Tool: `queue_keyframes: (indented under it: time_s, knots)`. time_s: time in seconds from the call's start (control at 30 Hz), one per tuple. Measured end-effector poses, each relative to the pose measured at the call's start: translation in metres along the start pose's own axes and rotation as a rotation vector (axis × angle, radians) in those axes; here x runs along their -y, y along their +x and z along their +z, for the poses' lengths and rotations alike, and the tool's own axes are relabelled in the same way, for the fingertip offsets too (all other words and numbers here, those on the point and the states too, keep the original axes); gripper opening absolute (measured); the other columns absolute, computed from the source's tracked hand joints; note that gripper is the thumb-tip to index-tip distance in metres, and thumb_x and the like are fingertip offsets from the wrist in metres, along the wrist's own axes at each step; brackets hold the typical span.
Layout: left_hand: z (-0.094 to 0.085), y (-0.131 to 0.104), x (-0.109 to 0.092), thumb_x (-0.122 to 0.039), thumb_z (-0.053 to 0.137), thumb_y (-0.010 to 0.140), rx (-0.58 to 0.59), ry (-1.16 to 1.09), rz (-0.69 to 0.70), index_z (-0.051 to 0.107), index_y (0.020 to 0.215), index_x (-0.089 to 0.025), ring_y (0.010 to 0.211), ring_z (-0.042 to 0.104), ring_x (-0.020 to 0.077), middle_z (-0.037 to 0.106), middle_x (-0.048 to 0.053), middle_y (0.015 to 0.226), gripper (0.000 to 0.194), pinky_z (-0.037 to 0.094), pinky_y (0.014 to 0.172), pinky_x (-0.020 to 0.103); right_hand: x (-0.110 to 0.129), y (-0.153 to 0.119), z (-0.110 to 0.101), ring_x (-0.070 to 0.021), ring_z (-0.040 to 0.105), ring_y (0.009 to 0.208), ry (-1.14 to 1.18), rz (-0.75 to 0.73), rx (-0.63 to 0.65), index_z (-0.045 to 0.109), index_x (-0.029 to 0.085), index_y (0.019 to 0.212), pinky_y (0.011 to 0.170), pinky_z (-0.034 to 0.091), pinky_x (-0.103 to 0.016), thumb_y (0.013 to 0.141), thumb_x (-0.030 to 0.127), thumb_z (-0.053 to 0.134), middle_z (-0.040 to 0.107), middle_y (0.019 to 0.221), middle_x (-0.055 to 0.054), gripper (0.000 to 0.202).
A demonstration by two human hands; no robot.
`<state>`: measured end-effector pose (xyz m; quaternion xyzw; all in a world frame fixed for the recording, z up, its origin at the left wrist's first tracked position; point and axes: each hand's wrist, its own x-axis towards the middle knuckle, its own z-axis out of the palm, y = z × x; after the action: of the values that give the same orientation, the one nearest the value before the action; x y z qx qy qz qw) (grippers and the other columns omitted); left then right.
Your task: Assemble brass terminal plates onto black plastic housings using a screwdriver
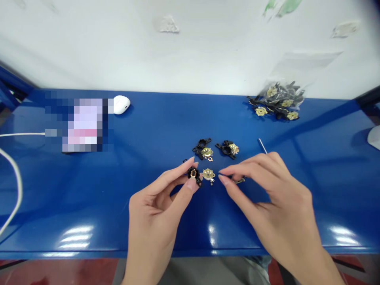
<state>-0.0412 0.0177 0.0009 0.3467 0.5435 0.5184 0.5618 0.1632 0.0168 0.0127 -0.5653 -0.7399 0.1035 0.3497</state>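
Observation:
My left hand [162,206] pinches a small black plastic housing [198,182] between thumb and fingers; a copper-coloured hexagonal piece [193,173] shows in its centre. Just right of it lies a brass-coloured round plate [208,174] with small lugs, and tiny metal bits [211,182] are beside it. My right hand [267,198] hovers to the right, thumb and index tips nearly together; what is between them, if anything, is too small to make out. Another brass-coloured part [240,180] is partly hidden behind the right fingers.
Beyond my hands are two groups of black housings [227,149] with brass plates [207,152]. A thin metal rod [262,145] lies right. Farther back sits a clear bag [286,95] among more parts. At left are a blurred phone-like object [84,124], white case [121,105] and cable [18,178].

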Motion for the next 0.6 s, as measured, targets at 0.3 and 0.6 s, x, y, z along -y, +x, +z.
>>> queue_keyframes:
  time_s: [0.3, 0.6]
  knots:
    - [0.0028, 0.0027, 0.0088, -0.016, 0.104, 0.093, 0.002, 0.049, 0.082, 0.099, 0.121, -0.039, 0.100, 0.090, 0.0130, 0.097, -0.001, 0.121, 0.037, 0.073, 0.098, 0.013, -0.0050, -0.0061, 0.0093, -0.0235, 0.055, 0.101, -0.171, -0.143, 0.104, 0.078, 0.016, 0.117, 0.090, 0.049, -0.042, 0.117, 0.009, 0.071, 0.069, 0.107, -0.008, 0.010]
    - [0.0025, 0.0043, 0.0098, -0.018, 0.103, 0.094, 0.015, 0.082, 0.085, 0.099, 0.121, -0.042, 0.092, 0.088, 0.0109, 0.096, -0.002, 0.116, 0.037, 0.073, 0.094, 0.013, -0.0053, -0.0057, 0.0106, -0.0251, 0.054, 0.101, -0.225, -0.164, 0.150, 0.080, 0.017, 0.118, 0.090, 0.045, -0.044, 0.118, 0.011, 0.070, 0.069, 0.111, -0.009, 0.012]
